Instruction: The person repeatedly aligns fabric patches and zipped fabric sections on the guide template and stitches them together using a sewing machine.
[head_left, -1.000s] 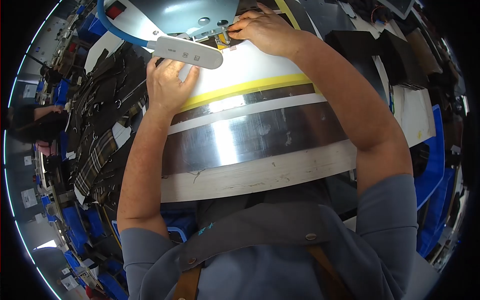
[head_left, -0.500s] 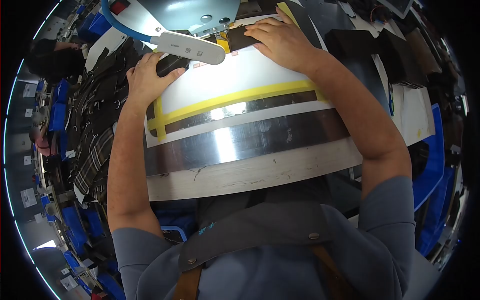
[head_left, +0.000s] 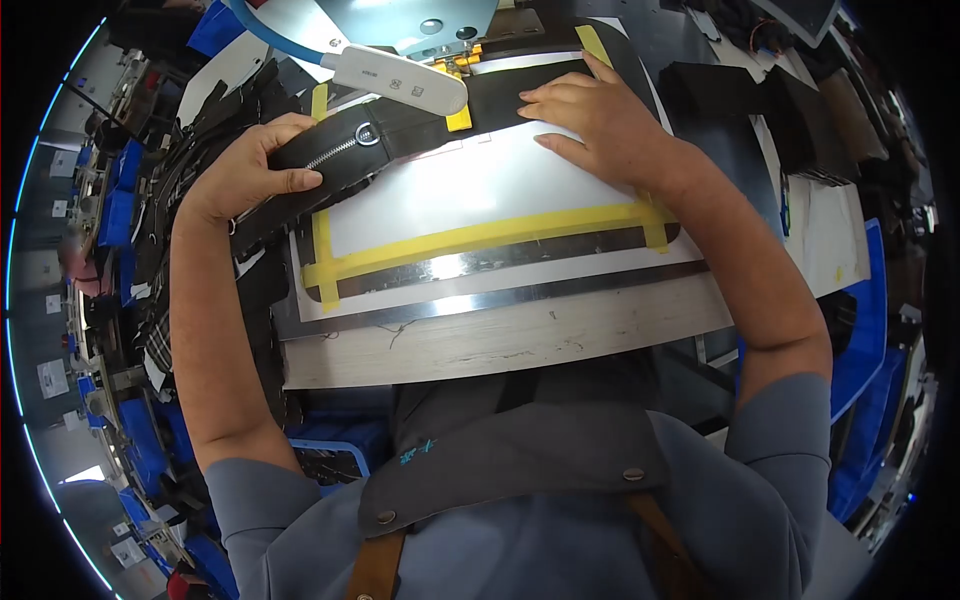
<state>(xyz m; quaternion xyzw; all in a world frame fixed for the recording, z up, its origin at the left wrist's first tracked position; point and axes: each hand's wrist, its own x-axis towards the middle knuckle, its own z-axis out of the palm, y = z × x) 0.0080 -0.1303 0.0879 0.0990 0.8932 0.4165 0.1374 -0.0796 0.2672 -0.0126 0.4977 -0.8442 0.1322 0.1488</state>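
A black fabric piece [head_left: 420, 132] with a silvery zipper and a metal ring runs across the upper part of a white sheet [head_left: 450, 190] edged with yellow tape. My left hand [head_left: 255, 165] grips the left end of the fabric, thumb on top at the zipper end. My right hand [head_left: 615, 130] lies over the fabric's right end, fingers stretched out and slightly apart, fingertips touching it. A yellow machine part [head_left: 458, 117] sits at the fabric's middle, partly behind a white lamp head [head_left: 400, 80].
A pale blue machine body [head_left: 400, 25] stands at the top, above the work. Dark garments [head_left: 165, 250] are heaped at the left. Black stacked pieces [head_left: 805, 120] stand at the right, with a blue bin [head_left: 868, 310] below them.
My left hand has moved left and slightly down, and more of the zippered fabric now shows. My right hand has shifted slightly right and down. The taped sheet sits lower in view.
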